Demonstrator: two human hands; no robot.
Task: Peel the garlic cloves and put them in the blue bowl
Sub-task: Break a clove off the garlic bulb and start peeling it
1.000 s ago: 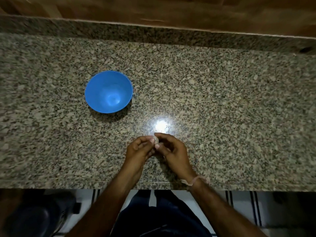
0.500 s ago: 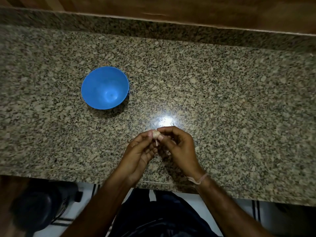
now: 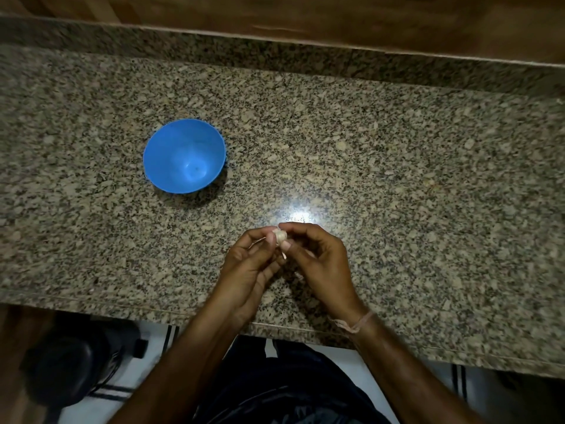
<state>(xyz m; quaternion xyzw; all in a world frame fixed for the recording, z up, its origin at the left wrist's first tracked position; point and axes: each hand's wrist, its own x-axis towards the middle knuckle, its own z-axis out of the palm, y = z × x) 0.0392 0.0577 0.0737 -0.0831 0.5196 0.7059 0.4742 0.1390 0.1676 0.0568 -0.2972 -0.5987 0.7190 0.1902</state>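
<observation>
Garlic [image 3: 279, 236] pinched between left hand [image 3: 247, 270] and right hand [image 3: 321, 261], skin strip [image 3: 284, 255] hanging loose. Mid-peel by the look of it; bowl [image 3: 171, 142] empty, nothing dropped in yet

Garlic clove [image 3: 279, 235] now more exposed at fingertips; one second ago almost hidden between them. Thin strip of skin [image 3: 283, 255] now loose, hangs from clove toward 6 o'clock, beside thumb of right hand [image 3: 324, 264]. Left hand [image 3: 244, 270] less curled than before, lower fingers stretched out under clove.
</observation>
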